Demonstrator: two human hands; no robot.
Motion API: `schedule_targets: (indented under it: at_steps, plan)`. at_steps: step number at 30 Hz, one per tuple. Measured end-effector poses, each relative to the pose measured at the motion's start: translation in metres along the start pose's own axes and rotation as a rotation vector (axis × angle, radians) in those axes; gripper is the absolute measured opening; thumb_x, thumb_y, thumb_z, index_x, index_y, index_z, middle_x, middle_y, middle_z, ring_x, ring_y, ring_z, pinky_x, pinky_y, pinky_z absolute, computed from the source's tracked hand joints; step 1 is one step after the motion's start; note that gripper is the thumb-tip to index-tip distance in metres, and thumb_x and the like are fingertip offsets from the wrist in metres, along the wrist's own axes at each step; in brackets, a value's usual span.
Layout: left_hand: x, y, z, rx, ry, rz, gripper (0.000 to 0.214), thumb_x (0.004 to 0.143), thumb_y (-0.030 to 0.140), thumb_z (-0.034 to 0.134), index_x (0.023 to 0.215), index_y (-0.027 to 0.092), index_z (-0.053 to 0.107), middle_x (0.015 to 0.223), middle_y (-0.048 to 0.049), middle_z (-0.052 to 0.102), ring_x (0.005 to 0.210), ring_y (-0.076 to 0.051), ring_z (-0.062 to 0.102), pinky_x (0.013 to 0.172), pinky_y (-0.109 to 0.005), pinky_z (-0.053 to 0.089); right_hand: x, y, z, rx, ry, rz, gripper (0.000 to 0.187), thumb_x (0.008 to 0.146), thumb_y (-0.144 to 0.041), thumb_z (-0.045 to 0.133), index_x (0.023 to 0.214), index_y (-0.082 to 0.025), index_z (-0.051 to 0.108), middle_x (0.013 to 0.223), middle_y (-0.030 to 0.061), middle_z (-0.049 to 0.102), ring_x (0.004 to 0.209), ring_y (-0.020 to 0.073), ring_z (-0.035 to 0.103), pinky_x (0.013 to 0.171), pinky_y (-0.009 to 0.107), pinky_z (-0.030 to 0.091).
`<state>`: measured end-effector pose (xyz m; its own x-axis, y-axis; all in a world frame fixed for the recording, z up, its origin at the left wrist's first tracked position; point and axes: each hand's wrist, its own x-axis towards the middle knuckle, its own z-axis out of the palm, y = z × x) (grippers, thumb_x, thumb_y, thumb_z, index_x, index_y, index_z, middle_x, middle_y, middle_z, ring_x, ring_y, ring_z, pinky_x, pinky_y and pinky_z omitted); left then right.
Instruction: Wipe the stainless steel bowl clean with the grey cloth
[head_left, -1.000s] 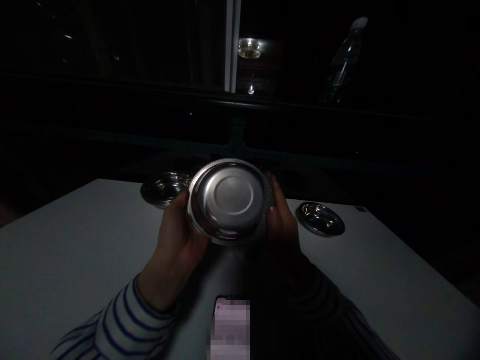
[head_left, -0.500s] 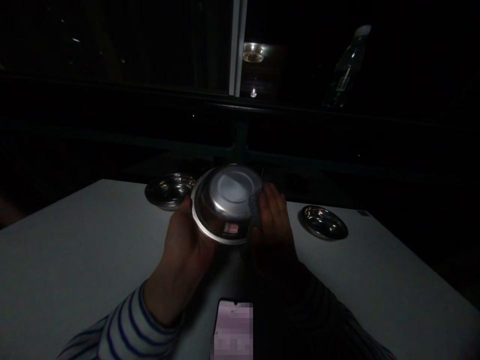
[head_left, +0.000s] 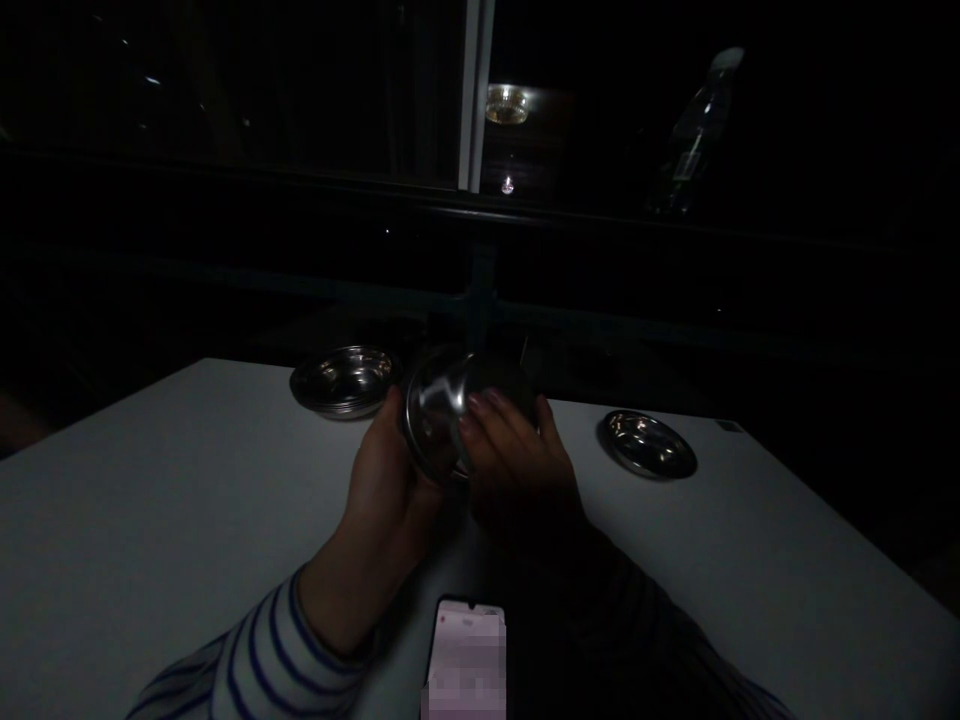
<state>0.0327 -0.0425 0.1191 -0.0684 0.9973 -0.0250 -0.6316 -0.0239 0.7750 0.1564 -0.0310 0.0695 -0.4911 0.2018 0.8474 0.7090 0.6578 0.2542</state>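
Observation:
A small steel dish (head_left: 439, 400) is held up over the white table (head_left: 150, 520), tilted with its underside toward me. My left hand (head_left: 382, 480) grips its left rim, fingers wrapped behind it. My right hand (head_left: 517, 465) lies across the dish's right side, fingers pressed on the metal; a grey cloth seen under it earlier is hidden now. The scene is very dark.
A stack of steel dishes (head_left: 343, 380) sits at the table's far edge on the left. A single steel dish (head_left: 649, 444) rests on the right. A phone (head_left: 465, 655) lies near me. A bottle (head_left: 694, 130) stands in the dark background.
The held dish has turned more edge-on and dropped slightly. My right hand has slid leftward across its underside, covering more of it.

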Motion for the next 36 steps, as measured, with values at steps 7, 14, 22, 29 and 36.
schedule_targets:
  at_steps: [7, 14, 22, 29, 36]
  plan:
    - [-0.008, -0.006, 0.011, -0.109, 0.129, -0.141, 0.026, 0.086, 0.029, 0.043, 0.083, 0.016, 0.066, 0.07, -0.0032, 0.069, 0.076, -0.016, 0.065, 0.073, -0.025, 0.049, 0.004, -0.002, -0.002, 0.018, -0.092, 0.06, 0.038, 0.087, -0.025, 0.037, 0.121, -0.011, 0.048, 0.129, 0.0127, 0.05, 0.128, 0.0226, 0.034, 0.107, 0.048, 0.021]
    - [-0.014, -0.019, 0.011, 0.038, 0.181, -0.215, 0.031, 0.08, 0.043, 0.051, 0.078, 0.017, 0.067, 0.062, -0.0026, 0.067, 0.062, -0.016, 0.063, 0.059, -0.024, 0.046, 0.009, 0.004, -0.006, 0.115, -0.156, 0.278, 0.042, 0.088, -0.022, 0.027, 0.12, -0.006, 0.05, 0.128, 0.0128, 0.051, 0.123, 0.0209, 0.04, 0.108, 0.044, 0.021]
    - [-0.023, -0.018, 0.015, 0.062, 0.248, -0.239, 0.03, 0.074, 0.043, 0.058, 0.062, 0.017, 0.063, 0.045, 0.0034, 0.055, 0.041, -0.01, 0.051, 0.045, -0.021, 0.037, 0.009, -0.001, -0.002, 0.072, -0.054, 0.314, 0.04, 0.085, -0.022, 0.032, 0.115, -0.008, 0.054, 0.114, 0.0155, 0.055, 0.11, 0.0231, 0.049, 0.104, 0.046, 0.029]
    - [-0.023, -0.022, 0.012, 0.076, 0.254, -0.209, 0.022, 0.076, 0.039, 0.059, 0.08, 0.019, 0.066, 0.051, 0.0024, 0.059, 0.059, -0.015, 0.06, 0.056, -0.023, 0.041, 0.008, 0.0, 0.0, 0.127, -0.024, 0.293, 0.032, 0.087, -0.023, 0.032, 0.104, -0.01, 0.056, 0.108, 0.0122, 0.062, 0.109, 0.0193, 0.053, 0.107, 0.044, 0.024]
    - [-0.016, -0.018, 0.007, -0.054, 0.146, -0.355, 0.028, 0.078, 0.043, 0.054, 0.073, 0.017, 0.063, 0.048, 0.0021, 0.052, 0.061, -0.016, 0.06, 0.063, -0.026, 0.046, 0.01, -0.006, -0.005, 0.113, -0.152, 0.208, 0.033, 0.088, -0.023, 0.034, 0.109, -0.012, 0.057, 0.116, 0.0103, 0.06, 0.117, 0.0195, 0.046, 0.108, 0.044, 0.02]
